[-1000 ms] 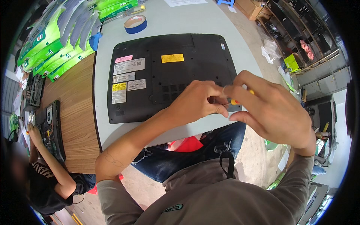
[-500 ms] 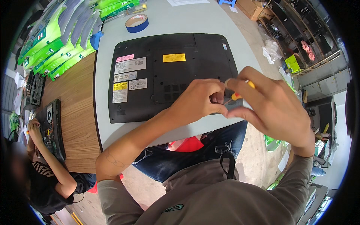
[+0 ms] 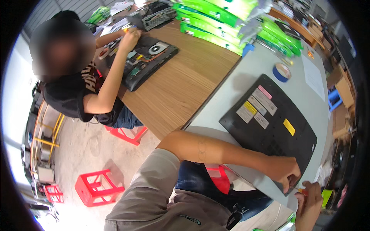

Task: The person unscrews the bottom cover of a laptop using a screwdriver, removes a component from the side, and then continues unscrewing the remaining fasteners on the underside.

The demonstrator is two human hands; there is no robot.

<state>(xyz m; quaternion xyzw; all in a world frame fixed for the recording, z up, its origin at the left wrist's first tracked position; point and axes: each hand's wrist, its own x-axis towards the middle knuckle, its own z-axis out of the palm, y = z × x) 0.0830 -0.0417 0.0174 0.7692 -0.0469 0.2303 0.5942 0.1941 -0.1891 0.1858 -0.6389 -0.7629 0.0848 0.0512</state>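
Observation:
A black laptop (image 3: 269, 119) lies bottom side up on the pale grey table (image 3: 246, 81), with white, pink and yellow labels on its base. My left hand (image 3: 284, 170) rests at the laptop's near right corner with its fingers curled together; what they pinch, if anything, is hidden. Just right of it, by the table edge, my right hand (image 3: 311, 200) is closed around a small screwdriver (image 3: 303, 191) with a yellow and red handle. The fingers cover most of the screwdriver.
Green-and-silver packages (image 3: 216, 25) are stacked at the back, with a blue tape roll (image 3: 281, 72) nearer. On the adjoining wooden table (image 3: 192, 69), a co-worker handles an opened laptop (image 3: 148, 61). A red stool (image 3: 98, 187) stands on the floor at left.
My view has swung left, so the laptop and my hands appear farther right and the co-worker shows more fully. My hands remain close together at the laptop's same corner.

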